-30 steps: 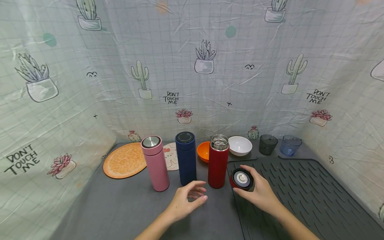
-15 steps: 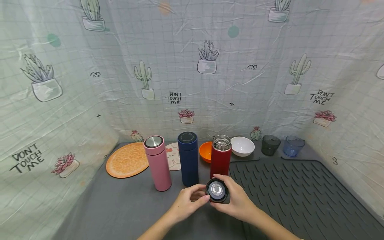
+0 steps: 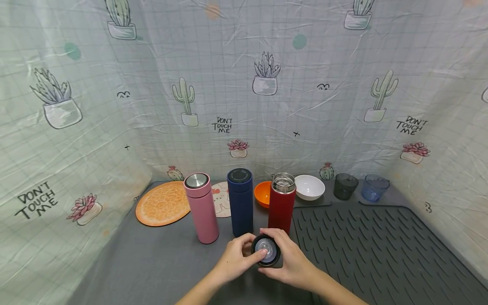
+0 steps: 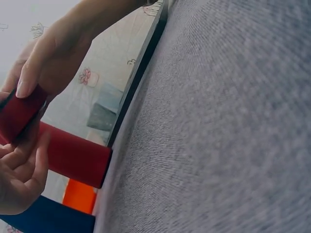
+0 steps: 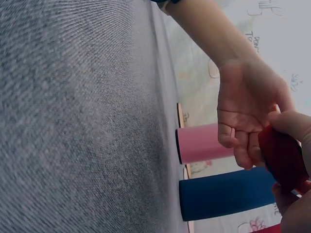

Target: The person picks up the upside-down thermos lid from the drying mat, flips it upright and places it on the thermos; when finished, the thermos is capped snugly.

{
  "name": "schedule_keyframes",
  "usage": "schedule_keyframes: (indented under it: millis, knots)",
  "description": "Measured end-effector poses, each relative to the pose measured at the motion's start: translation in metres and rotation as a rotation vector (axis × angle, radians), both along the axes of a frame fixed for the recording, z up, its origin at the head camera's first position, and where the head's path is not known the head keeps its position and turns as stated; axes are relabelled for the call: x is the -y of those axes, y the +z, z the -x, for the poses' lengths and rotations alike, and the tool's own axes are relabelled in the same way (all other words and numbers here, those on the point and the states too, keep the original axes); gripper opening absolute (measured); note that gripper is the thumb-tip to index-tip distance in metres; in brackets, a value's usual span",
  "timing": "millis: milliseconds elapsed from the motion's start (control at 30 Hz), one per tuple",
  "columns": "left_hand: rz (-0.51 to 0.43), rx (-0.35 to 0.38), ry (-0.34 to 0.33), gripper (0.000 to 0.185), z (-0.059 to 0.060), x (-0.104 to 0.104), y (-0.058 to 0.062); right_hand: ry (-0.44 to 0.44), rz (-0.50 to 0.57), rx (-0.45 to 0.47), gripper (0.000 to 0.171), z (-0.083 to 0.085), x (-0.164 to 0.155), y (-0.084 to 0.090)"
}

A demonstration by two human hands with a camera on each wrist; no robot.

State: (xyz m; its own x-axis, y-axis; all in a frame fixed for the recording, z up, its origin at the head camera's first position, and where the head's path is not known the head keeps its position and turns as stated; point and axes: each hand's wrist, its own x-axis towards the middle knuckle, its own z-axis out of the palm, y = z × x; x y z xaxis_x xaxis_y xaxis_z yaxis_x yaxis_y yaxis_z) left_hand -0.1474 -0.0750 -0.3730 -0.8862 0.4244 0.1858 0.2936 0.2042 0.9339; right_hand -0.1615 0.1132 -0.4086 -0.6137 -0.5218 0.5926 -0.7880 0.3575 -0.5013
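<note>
both hands meeting near the middle of the grey bench (image 3: pixel 152 262), just in front of the open red flask (image 3: pixel 281 203). right hand (image 3: pixel 291 262) grasping the red lid (image 3: pixel 265 250) from the right side, inner face turned up. left hand (image 3: pixel 236 258) pinching the same lid from the left, thumb lying across its steel centre. blue flask (image 3: pixel 241 201) and pink flask (image 3: pixel 202 207) standing upright to the left, ribbed mat (image 3: pixel 381 245) on the right, orange bowl (image 3: pixel 261 192) behind.
</note>
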Motion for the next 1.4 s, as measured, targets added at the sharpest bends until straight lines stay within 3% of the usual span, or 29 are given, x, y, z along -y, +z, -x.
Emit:
schedule_keyframes:
  millis: [200, 300, 433, 567, 667, 800, 933, 1067, 1267, 1400]
  knots:
    - [0.013, -0.096, 0.113, 0.023, 0.000, 0.002, 0.002, -0.038, 0.039, 0.179, 0.080, -0.002, -0.003, 0.002]
    - [0.009, -0.195, 0.163, 0.028, -0.001, 0.003, 0.004, -0.017, 0.070, 0.290, 0.079, -0.003, -0.005, 0.003]
    - [0.000, -0.416, 0.174, 0.036, -0.003, 0.003, 0.004, 0.120, 0.162, 0.487, 0.072, -0.002, -0.008, 0.004]
    - [-0.016, -0.634, 0.107, 0.042, -0.003, 0.001, 0.000, 0.311, 0.288, 0.652, 0.065, -0.002, -0.009, 0.006]
    - [-0.017, -0.757, 0.050, 0.047, 0.002, 0.001, -0.011, 0.382, 0.338, 0.659, 0.065, -0.004, -0.008, 0.006]
    - [-0.008, -0.886, 0.004, 0.051, 0.010, 0.001, -0.027, 0.390, 0.372, 0.624, 0.066, -0.005, -0.007, 0.007]
    - [-0.017, -0.982, -0.020, 0.037, 0.015, 0.001, -0.034, 0.384, 0.411, 0.647, 0.066, -0.006, -0.005, 0.006]
    - [-0.031, -1.056, -0.024, 0.022, 0.017, 0.000, -0.034, 0.397, 0.445, 0.614, 0.065, -0.007, -0.004, 0.004]
    - [-0.042, -1.131, -0.036, 0.033, 0.019, -0.001, -0.029, 0.384, 0.457, 0.512, 0.065, -0.007, -0.003, 0.006]
    - [-0.009, -1.160, -0.031, 0.029, 0.020, 0.000, -0.026, 0.334, 0.441, 0.488, 0.066, -0.007, -0.004, 0.009]
